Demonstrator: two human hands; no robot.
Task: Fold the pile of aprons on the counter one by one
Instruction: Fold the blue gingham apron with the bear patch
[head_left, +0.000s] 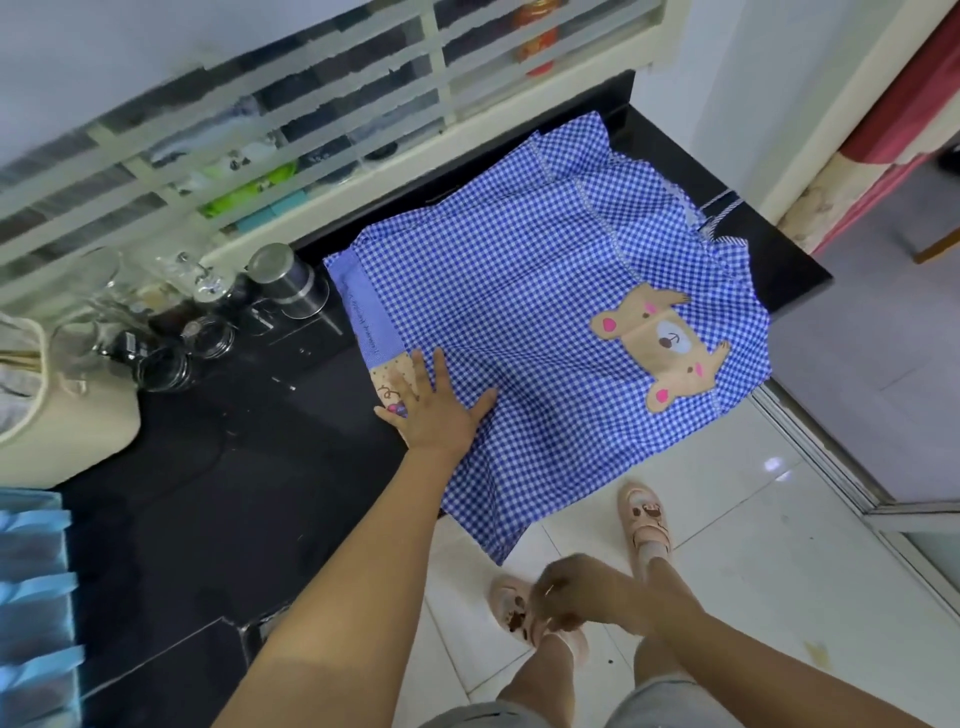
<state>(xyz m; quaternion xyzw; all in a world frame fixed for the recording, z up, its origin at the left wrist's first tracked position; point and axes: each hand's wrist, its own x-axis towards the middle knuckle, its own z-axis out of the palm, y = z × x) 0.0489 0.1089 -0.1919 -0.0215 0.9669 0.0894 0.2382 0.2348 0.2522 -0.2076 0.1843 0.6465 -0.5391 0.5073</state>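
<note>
The blue-and-white checked cloth apron (519, 312) lies spread across the right of centre of the frame on the glossy black stone tabletop (208, 493). Its lower corner hangs over the tabletop's front edge above the floor. A tan teddy-bear patch with pink paws (670, 348) is sewn on its right side, and a plain blue band runs along its left edge.

Your left hand (431, 410) rests flat on the apron's lower left part, fingers straight and spread, the outer fingers over a small beige printed patch at the end of the band. Your right hand (566, 592) is low in the frame, off the tabletop and apart from the apron, above the floor. Its fingers are bent, but it is blurred and you cannot tell whether they hold anything.

Left of the apron stands a cluster of clear glass jars and a metal-lidded tin (208, 312). Further left sits a cream bag with a rope handle (67, 415), and light blue folded fabric (31, 597) shows at the lower left edge. A cream barred window (260, 130) runs behind the tabletop. Your pale pink sandals (644, 519) stand on the white floor tiles (727, 519).
</note>
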